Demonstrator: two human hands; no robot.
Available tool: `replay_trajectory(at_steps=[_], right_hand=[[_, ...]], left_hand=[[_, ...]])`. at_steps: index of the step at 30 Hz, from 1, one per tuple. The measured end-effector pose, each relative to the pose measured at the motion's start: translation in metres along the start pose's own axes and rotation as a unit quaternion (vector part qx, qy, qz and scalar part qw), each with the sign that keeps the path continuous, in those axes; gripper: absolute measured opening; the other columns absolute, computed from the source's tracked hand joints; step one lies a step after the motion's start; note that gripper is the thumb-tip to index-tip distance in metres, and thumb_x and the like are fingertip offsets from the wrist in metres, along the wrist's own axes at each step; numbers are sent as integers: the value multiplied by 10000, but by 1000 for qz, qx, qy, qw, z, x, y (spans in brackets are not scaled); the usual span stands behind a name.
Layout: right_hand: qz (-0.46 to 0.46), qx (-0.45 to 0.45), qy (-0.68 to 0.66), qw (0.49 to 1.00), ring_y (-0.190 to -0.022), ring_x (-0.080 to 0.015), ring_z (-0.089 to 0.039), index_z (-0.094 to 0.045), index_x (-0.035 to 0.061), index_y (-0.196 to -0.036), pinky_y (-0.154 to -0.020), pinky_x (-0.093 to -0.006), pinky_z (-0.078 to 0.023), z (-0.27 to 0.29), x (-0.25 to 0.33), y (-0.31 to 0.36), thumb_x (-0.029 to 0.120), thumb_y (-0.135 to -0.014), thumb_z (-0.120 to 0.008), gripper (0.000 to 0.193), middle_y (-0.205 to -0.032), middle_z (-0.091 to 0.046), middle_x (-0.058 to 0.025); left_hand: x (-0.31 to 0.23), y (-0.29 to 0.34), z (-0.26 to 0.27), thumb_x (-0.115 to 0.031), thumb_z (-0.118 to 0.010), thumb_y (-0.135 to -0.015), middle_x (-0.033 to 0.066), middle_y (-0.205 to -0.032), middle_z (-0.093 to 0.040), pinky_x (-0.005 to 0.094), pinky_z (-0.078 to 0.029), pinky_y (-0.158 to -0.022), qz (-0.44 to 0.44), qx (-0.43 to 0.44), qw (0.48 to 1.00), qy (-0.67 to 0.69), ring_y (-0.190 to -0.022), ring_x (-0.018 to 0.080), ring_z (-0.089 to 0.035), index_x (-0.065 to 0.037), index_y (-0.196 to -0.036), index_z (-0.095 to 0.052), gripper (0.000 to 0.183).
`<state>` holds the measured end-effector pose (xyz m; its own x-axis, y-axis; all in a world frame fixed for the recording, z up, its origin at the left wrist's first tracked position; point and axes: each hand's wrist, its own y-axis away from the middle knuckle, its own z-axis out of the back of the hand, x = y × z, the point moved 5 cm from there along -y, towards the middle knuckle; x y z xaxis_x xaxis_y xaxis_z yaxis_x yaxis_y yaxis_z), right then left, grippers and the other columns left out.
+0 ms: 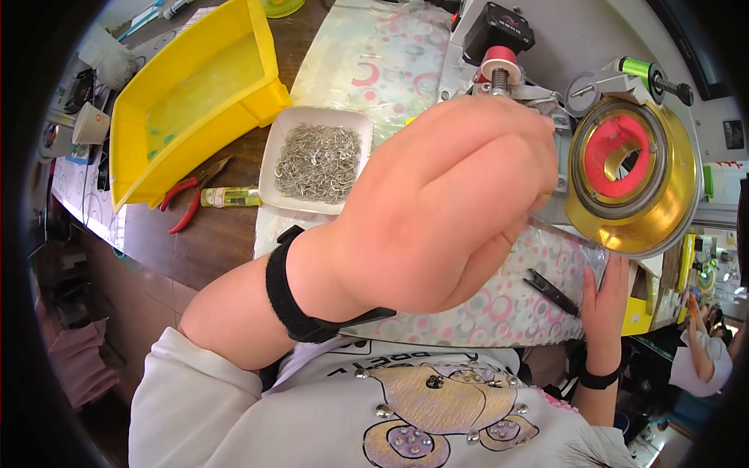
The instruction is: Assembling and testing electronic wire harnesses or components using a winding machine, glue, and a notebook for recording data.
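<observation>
A pinch looks possible should the gold wheel [676, 175] at right turn, with the right hand [605, 306] open just below it and the left hand [449, 210] curled at centre, its grip impossible to tell. The left hand masks the foot of a spindle [500, 77]; metal hooks [318, 162] fill a white tray [320, 115] left of centre.

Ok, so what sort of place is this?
Probably a small workshop or factory workstation, judging by the machine's gold-coloured wheel, the white tray of small metal pieces, and the red-handled pliers.
</observation>
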<state>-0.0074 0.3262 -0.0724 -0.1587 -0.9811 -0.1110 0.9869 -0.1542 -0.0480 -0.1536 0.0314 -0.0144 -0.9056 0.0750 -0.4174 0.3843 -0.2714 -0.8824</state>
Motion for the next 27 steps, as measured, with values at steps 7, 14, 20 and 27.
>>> replay_trajectory(at_steps=[7,14,20,27], right_hand=[[-9,-7,-77,997,-1200,-407,-391,-401,-60,-1270,-1012,-416,-289,3,2,-3,150,-889,-495,444,-1268,-434,-260],[-9,-5,-87,996,-1200,-413,-383,-425,-50,-1257,-1020,-437,-265,2,0,-3,158,-897,-492,421,-1265,-441,-253],[-17,-2,-96,995,-1187,-414,-388,-425,-51,-1255,-1012,-437,-274,1,-6,-1,163,-904,-482,415,-1253,-447,-250],[-30,11,-54,998,-1213,-413,-366,-393,-60,-1275,-1018,-433,-271,-5,-15,6,159,-910,-472,433,-1289,-414,-257]], left_hand=[[2,3,-3,158,-489,-681,159,-902,-586,379,-491,-771,2,-11,1000,25,-877,364,-603,18,-831,-514,207],[0,2,-4,113,-531,-663,141,-902,-581,382,-482,-712,9,23,1000,13,-875,357,-593,-3,-818,-532,193],[-2,1,-11,99,-548,-642,130,-861,-584,378,-480,-703,-6,14,1000,-6,-854,355,-598,-3,-800,-542,188],[-1,1,-8,107,-549,-622,139,-824,-578,378,-486,-700,-8,11,1000,-7,-821,351,-596,26,-770,-543,169]])
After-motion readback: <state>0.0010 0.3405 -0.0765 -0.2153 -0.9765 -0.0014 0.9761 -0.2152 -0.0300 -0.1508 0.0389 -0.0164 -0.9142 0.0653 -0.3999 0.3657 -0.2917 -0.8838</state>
